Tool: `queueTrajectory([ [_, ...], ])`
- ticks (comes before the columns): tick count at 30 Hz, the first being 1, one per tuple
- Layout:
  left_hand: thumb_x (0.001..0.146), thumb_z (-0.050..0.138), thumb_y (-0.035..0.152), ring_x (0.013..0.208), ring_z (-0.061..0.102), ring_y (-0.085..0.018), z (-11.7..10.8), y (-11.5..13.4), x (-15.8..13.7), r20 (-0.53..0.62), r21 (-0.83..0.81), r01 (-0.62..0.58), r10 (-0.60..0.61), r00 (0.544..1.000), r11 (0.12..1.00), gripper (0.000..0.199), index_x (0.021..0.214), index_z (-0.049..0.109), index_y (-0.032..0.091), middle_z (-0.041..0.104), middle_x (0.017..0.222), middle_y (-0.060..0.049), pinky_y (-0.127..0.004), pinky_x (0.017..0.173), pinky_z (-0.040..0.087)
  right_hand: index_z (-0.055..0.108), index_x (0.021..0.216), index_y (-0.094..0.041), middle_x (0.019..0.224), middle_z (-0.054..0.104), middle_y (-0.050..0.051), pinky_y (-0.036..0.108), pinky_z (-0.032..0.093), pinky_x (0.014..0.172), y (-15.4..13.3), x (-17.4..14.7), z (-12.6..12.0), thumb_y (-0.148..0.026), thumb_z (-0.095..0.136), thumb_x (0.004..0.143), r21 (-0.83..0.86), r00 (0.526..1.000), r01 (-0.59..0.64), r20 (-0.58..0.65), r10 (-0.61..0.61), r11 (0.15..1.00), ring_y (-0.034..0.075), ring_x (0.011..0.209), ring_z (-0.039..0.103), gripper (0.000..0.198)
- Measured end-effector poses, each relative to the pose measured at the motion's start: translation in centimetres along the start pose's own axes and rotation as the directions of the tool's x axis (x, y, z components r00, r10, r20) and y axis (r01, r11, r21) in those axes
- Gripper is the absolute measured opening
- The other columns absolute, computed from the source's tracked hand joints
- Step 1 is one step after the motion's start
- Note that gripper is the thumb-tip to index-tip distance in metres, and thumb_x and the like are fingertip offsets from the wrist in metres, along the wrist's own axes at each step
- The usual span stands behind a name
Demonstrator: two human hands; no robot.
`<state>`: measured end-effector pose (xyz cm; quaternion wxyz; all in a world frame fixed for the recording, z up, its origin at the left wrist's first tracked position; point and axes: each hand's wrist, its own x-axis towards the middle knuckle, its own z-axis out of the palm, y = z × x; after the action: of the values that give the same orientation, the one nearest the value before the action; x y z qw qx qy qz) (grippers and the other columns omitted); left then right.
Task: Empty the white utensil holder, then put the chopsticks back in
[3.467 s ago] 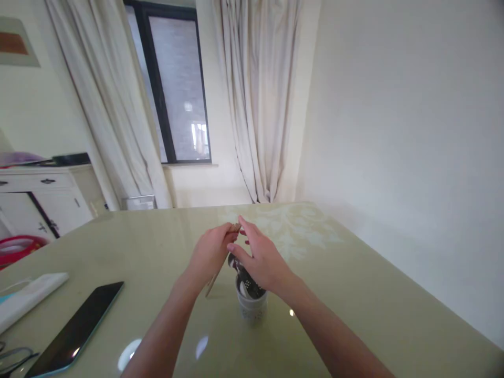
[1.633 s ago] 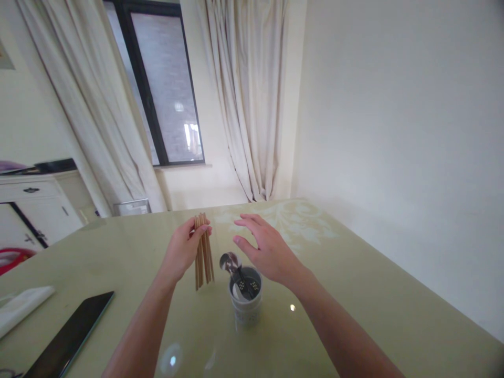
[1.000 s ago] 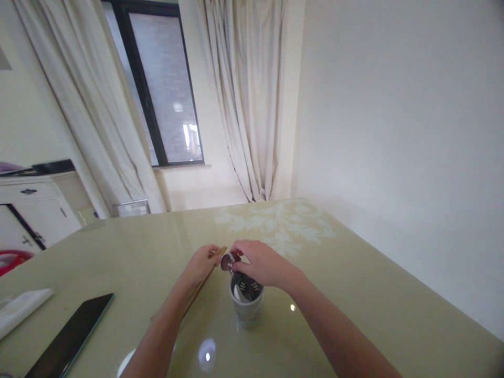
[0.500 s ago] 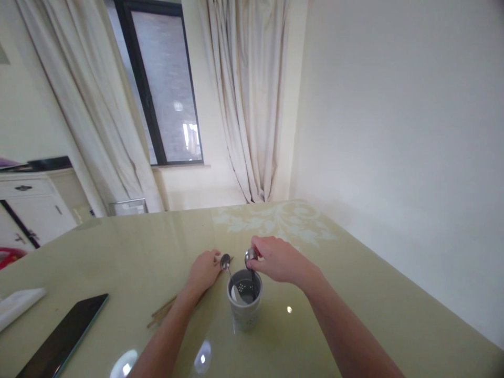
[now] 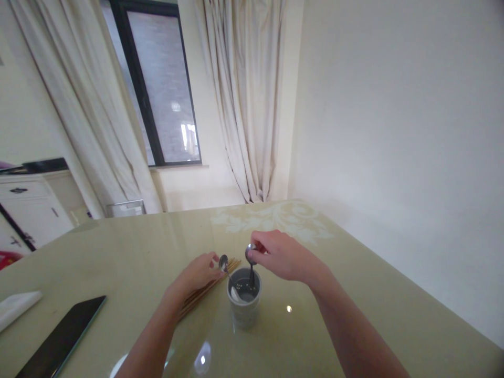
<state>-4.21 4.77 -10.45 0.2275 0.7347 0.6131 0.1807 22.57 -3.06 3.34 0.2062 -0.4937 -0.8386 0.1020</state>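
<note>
Silver-coloured and shiny, the spoon (image 5: 251,260) stands nearly upright over the mouth of a grey cup (image 5: 244,315), bowl uppermost, its handle reaching down inside the rim. The right hand (image 5: 287,258) has its fingers closed narrowly on the bowl, thumb on the near side. A second spoon (image 5: 224,262) leans out over the cup's left rim, its bowl just beside the left hand (image 5: 199,273); whether the two touch, I cannot tell. That hand's fingers are loosely bent above a row of thin brown chopsticks (image 5: 205,292) lying on the surface (image 5: 323,336) to the left of the cup, and whether they grip any of the sticks is hidden. As a judgement, the spoon should be light, stiff and rather slippery where it is polished and curved; a pinch across the edges of the bowl ought to hold better than one on its smooth face. The chopsticks are likely light and rigid but prone to roll apart, so they are best gathered around the middle. The cup may be breakable, though its material is unclear, and is best steadied by its outer wall below the rim.
</note>
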Motion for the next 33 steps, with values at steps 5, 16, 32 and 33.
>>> queueTrajectory([
  [5,0.094,0.054,0.044,0.097,0.071,-0.025,-5.2,4.7,-2.0,-0.481,-0.106,-0.195,0.121,0.868,0.975,0.036,0.116,0.066,0.018,0.075,0.113,-0.012,-0.040,0.088,0.056,0.062,0.081,-0.020,0.073,0.067,-0.001,0.026,0.042,0.061,-0.6,-0.7,-2.1,-0.030,0.063,0.096,0.390,0.907,0.061,-0.407,0.113,0.919,0.014,0.066,0.062,0.018],
  [16,0.107,0.049,0.034,0.091,0.068,-0.018,-7.6,13.3,-8.8,-0.549,0.152,-0.577,0.554,0.625,0.802,0.022,0.110,0.069,0.024,0.075,0.098,-0.002,-0.030,0.088,0.052,0.068,0.093,-0.019,0.089,0.076,0.003,0.027,0.058,0.070,-3.3,0.1,0.3,-0.041,0.071,0.095,0.800,0.898,0.326,-0.428,0.098,0.504,0.016,0.081,0.073,0.022],
  [32,0.100,0.047,0.019,0.101,0.070,-0.025,-2.7,-1.5,0.3,-0.307,0.144,0.078,-0.031,0.951,0.987,0.023,0.102,0.069,0.018,0.077,0.108,-0.012,-0.034,0.090,0.049,0.070,0.123,-0.022,0.121,0.070,0.007,0.031,0.049,0.099,-2.0,1.1,5.0,-0.014,0.061,0.099,0.134,0.926,0.367,0.037,-0.375,0.920,0.022,0.111,0.067,0.027],
  [33,0.099,0.047,0.018,0.100,0.070,-0.025,-2.0,-2.1,0.5,-0.298,0.142,0.091,-0.045,0.953,0.986,0.022,0.101,0.070,0.017,0.077,0.107,-0.012,-0.034,0.089,0.049,0.070,0.121,-0.023,0.119,0.070,0.006,0.030,0.049,0.096,-1.9,1.2,5.1,-0.012,0.060,0.099,0.118,0.934,0.351,0.022,-0.356,0.929,0.021,0.108,0.067,0.026],
])
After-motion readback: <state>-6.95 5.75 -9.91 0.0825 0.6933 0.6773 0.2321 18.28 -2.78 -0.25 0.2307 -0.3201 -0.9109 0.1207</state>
